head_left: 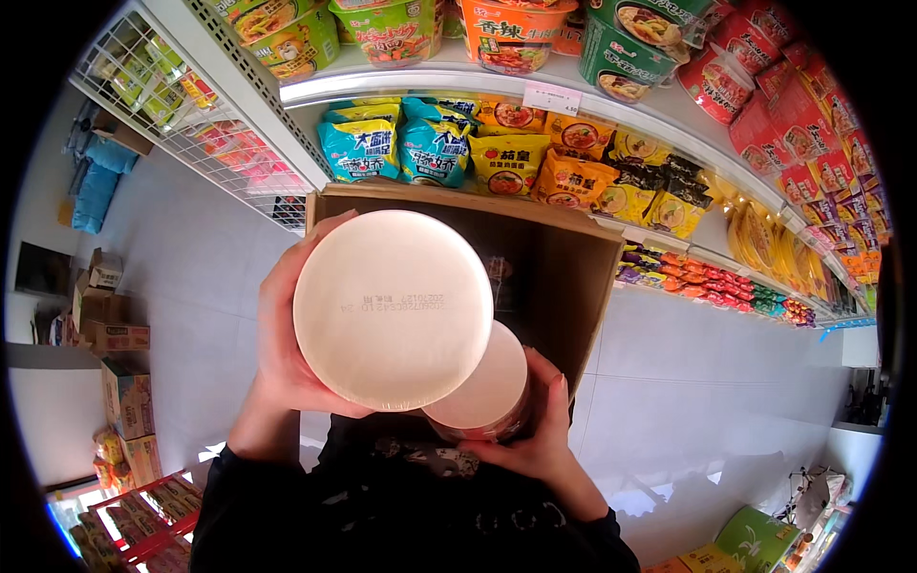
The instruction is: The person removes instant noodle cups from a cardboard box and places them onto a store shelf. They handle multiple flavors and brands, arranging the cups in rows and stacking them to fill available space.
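My left hand [301,315] grips a noodle cup [392,308] with its pale round base turned towards my eyes; printed characters run across that base. Lower and to the right, my right hand [548,430] is wrapped around a second cup [481,387], whose base also faces up. The first cup partly covers the second one. Beneath both cups, an open cardboard box [584,279] stands before me, its inside mostly dark. Something wrapped in clear plastic [499,276] shows faintly inside it.
Ahead, a shelf [444,82] carries noodle tubs [512,36], with bagged noodles [509,161] on the level below. A wire rack [215,143] hangs at the left. Cardboard cartons [129,397] stand along the left floor. A green box [758,537] lies at the lower right.
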Motion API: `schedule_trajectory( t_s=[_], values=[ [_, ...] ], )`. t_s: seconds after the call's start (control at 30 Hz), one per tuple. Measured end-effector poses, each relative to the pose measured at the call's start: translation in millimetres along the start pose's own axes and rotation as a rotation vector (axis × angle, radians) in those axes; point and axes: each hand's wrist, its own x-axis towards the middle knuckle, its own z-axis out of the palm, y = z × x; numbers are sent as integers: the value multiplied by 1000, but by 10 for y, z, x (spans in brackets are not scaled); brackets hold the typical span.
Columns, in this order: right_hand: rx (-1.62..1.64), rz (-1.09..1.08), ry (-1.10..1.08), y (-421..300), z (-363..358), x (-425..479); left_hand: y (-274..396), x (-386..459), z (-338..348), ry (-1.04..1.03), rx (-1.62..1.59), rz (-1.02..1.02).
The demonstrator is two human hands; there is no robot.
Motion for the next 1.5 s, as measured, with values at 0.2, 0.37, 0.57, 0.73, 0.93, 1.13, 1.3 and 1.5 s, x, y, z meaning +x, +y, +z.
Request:
schedule_trajectory(
  t_s=[0.2,0.37,0.57,0.73,0.93,1.13,1.3,1.5],
  values=[
    [111,-16,13,32,-149,-77,150,368,-189,-457,777,283],
    [-12,-140,90,-47,-243,-103,159,648,-110,-687,736,246],
    [33,-144,113,-135,-277,-232,115,710,-144,-731,681,22],
    [185,-268,193,42,-188,-392,-72,632,105,-1103,1150,265],
    [236,-354,286,47,-101,-281,-724,343,758,-1254,1619,646],
    [271,-326,307,42,-94,-271,-2050,317,907,-1547,1763,528],
    [264,-242,258,21,-150,-293,-2661,292,827,-1636,1789,327],
    [146,-138,269,-51,-147,-176,-3015,201,969,-1458,1813,187]
  ],
)
